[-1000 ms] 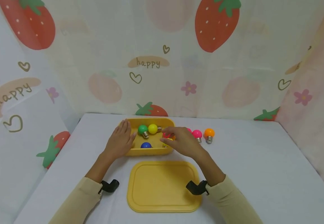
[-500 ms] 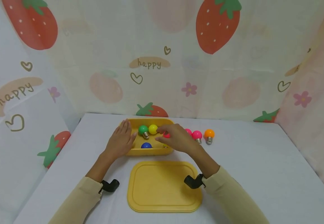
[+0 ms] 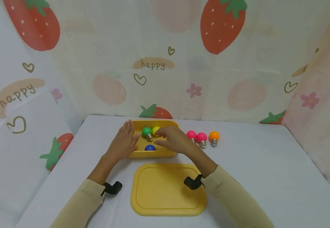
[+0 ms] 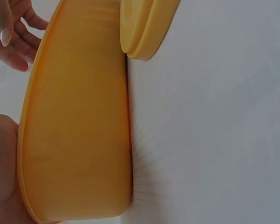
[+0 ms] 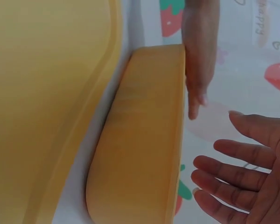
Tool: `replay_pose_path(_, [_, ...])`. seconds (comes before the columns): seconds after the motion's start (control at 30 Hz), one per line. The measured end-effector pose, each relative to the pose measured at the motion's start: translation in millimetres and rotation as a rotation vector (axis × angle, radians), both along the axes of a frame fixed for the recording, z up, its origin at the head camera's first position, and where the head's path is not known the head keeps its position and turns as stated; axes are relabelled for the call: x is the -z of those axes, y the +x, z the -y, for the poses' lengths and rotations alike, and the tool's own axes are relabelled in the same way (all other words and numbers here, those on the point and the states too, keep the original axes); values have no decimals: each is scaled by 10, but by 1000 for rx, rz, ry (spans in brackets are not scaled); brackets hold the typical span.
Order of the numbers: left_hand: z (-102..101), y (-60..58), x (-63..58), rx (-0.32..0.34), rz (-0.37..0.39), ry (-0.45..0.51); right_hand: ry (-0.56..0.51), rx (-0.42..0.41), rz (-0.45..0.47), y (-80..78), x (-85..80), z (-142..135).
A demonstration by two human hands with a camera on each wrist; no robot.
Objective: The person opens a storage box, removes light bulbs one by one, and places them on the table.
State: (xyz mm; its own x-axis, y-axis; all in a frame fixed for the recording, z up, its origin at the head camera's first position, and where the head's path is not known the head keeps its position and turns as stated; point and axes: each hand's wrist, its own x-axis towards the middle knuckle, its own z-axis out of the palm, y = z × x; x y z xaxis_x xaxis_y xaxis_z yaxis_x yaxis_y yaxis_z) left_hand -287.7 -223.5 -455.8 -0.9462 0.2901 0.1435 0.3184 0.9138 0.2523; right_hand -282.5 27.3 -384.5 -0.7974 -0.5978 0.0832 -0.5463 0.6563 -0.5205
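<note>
My left hand point(image 3: 122, 142) rests with straight fingers on the left rim of a yellow plastic box point(image 3: 153, 154). Inside the box lie a green light bulb point(image 3: 146, 131) with its metal base towards me, a yellow light bulb point(image 3: 155, 130) and a blue light bulb point(image 3: 150, 148) partly behind the front wall. Over the box's right half hovers my right hand point(image 3: 174, 139), its fingertips overlapping the yellow bulb in the head view. In the right wrist view that hand point(image 5: 242, 172) has spread, loosely bent fingers and an empty palm. It hides the box's right end.
Two pink bulbs point(image 3: 201, 137) and an orange bulb point(image 3: 214, 136) lie on the white tablecloth to the right of the box. A flat yellow lid point(image 3: 167, 190) lies in front of the box. Behind the table hangs a strawberry-patterned curtain point(image 3: 176, 82).
My right hand has moved left over the box, from its right end towards the yellow bulb, uncovering the pink bulbs outside. The left hand has stayed on the rim.
</note>
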Motion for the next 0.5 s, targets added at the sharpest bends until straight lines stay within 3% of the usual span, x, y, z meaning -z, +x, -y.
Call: replay_pose_path(0.5, [78,-18,-15,-7,12,52,20,-89,-13,-159,92,143])
